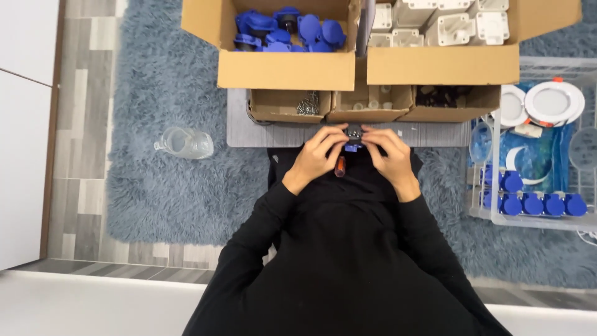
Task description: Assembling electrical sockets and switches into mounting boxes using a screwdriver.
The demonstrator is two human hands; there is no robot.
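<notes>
Head view, looking straight down. Left hand and right hand: brought together at the middle of the frame, fingers curled inward, both grips pinching one small blue-and-grey part between the fingertips. Forearms in black sleeves run down and outward from the wrists, elbows wide. The part sits at the near edge of the grey table, above the person's lap. Orange-handled tool: upright just below the part, between the two hands; which hand carries it cannot be told.

Beyond the hands, on the table: three small open cardboard boxes side by side, the left small box with metal screws, the middle small box with pale small parts, the right small box with dark parts. Behind them: large cardboard box of blue plastic housings; second large box of white plastic housings.

To the person's right: clear crate with blue round parts and white round discs. To the left, on the grey-blue shaggy rug: clear plastic bottle lying on its side.
</notes>
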